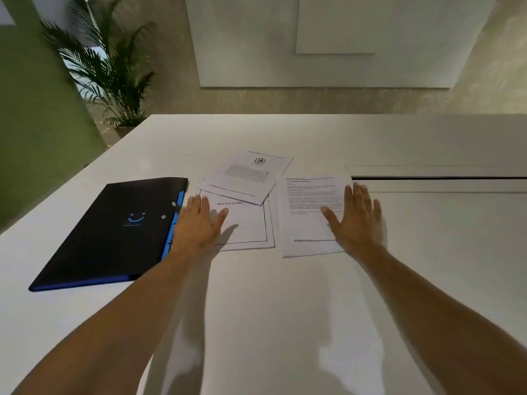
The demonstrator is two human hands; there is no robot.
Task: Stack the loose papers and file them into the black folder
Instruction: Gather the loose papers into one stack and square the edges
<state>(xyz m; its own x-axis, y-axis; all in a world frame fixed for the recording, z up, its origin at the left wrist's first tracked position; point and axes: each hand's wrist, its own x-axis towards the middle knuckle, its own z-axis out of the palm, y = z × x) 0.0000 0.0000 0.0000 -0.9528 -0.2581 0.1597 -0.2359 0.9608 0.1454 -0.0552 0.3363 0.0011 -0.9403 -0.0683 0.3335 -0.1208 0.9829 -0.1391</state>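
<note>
White tabletop (256, 295) carried the closed black folder (114, 229); just beside its blue edge lay the bibliography sheet (245, 223), overlapped at the far corner by the logo sheet (248, 178), with the text sheet (308, 215) farther from the folder. Left hand (196, 220) and right hand (356, 218), fingers spread and gripping nothing, lay flat at the papers' outer edges. Sliding them inward could buckle or skew sheets, since their angles differed.

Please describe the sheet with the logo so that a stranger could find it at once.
On the white table, right of the black folder, lie several papers. The logo sheet is the farthest, tilted, overlapping the bordered "BIBLIOGRAPHY" page. Only it bears a hexagonal emblem on top.
</note>
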